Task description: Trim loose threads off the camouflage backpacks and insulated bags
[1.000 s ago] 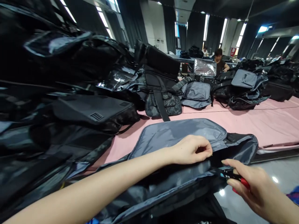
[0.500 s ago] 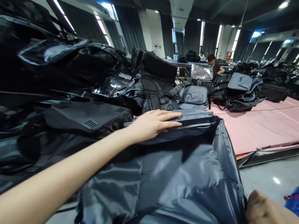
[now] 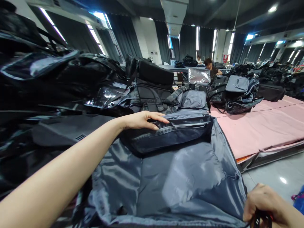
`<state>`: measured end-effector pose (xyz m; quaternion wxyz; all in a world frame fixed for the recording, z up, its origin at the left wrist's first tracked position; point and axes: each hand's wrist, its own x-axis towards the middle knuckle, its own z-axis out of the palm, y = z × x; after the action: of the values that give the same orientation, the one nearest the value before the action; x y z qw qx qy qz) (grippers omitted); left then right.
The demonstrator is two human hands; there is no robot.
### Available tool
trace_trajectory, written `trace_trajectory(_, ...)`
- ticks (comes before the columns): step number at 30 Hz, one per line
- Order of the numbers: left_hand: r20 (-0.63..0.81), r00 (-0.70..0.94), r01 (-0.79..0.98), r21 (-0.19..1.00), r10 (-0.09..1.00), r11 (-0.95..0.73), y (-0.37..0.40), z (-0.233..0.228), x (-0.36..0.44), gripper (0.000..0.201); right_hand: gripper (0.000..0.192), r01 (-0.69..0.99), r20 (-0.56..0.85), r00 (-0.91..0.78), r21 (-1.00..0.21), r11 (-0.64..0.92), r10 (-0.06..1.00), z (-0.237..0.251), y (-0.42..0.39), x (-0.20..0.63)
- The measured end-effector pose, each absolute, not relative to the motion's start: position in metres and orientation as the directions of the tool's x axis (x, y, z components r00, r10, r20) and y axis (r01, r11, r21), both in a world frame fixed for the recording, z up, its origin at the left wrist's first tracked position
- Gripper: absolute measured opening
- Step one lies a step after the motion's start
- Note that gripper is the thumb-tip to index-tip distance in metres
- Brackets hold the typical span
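A large open bag [image 3: 152, 180] with a shiny dark grey lining fills the lower middle of the view. Its far wall carries a zipped panel [image 3: 175, 128]. My left hand [image 3: 147, 121] holds that wall's top edge, thumb on the inner side and fingers along the rim. At the lower right, my right hand [image 3: 266, 202] is closed beside the bag's right front corner. A black object with a touch of red [image 3: 262, 218] shows under its fingers, mostly hidden, and its kind cannot be made out.
Black bags [image 3: 99, 76] are heaped high on the left. Backpacks [image 3: 239, 95] lie beyond, on a table with a pink cover [image 3: 261, 123]. Another person [image 3: 212, 68] is at work farther back. Something blue [image 3: 299, 202] is on the floor at the right edge.
My left hand has shifted left along the far rim, from lying flat to a grip. The bag's far wall leans back, showing more of the inside. My right hand has come further into view.
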<state>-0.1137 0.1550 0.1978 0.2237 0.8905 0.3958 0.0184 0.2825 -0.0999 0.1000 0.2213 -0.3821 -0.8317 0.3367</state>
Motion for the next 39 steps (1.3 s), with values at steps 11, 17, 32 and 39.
trace_trajectory(11,-0.211,0.639,0.726,0.485,0.740,-0.489,0.159,0.202,-0.119,0.051,0.022,0.485,0.138,-0.595,-0.723,0.491,0.792,0.098,-0.082,0.297)
trace_trajectory(17,-0.191,0.644,0.716,0.493,0.741,-0.494,0.153,0.201,-0.120,0.047,0.029,0.377,0.306,-0.314,-0.828,0.414,0.898,0.116,-0.027,0.298)
trace_trajectory(32,-0.043,0.653,0.752,0.155,0.756,-0.640,0.138,0.189,-0.113,0.038,0.017,0.798,0.374,-0.198,-0.475,0.371,0.906,0.154,0.138,0.244)
trace_trajectory(39,0.132,0.817,0.572,-0.310,0.561,-0.760,0.090,0.175,-0.011,0.048,0.029,0.836,0.310,-0.123,-0.479,0.266,0.943,0.159,0.155,0.234)
